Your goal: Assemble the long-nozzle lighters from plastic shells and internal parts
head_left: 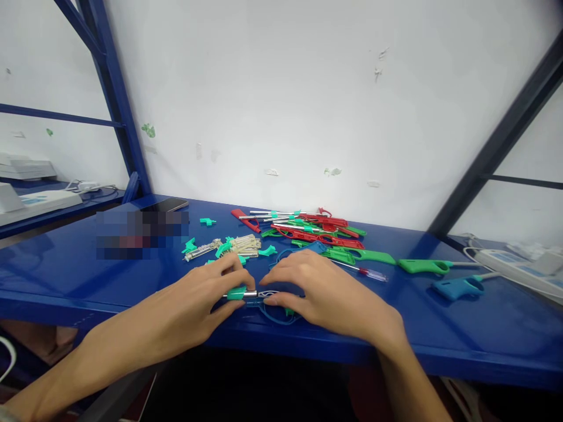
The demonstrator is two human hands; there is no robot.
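My left hand (206,296) pinches a small teal plastic piece with a metal tube (240,292) near the front edge of the blue bench (65,264). My right hand (321,293) rests over a blue lighter shell (275,313), fingers curled onto it and touching the tube's other end. Both hands meet at this part. Just behind them lie several metal inner parts and teal clips (229,246).
A heap of red and green lighter shells and metal tubes (316,228) lies at mid bench. A green lighter (422,266) and a teal one (457,286) lie right. A phone (169,205) sits back left, a power strip (514,264) far right. Blue rack posts stand on both sides.
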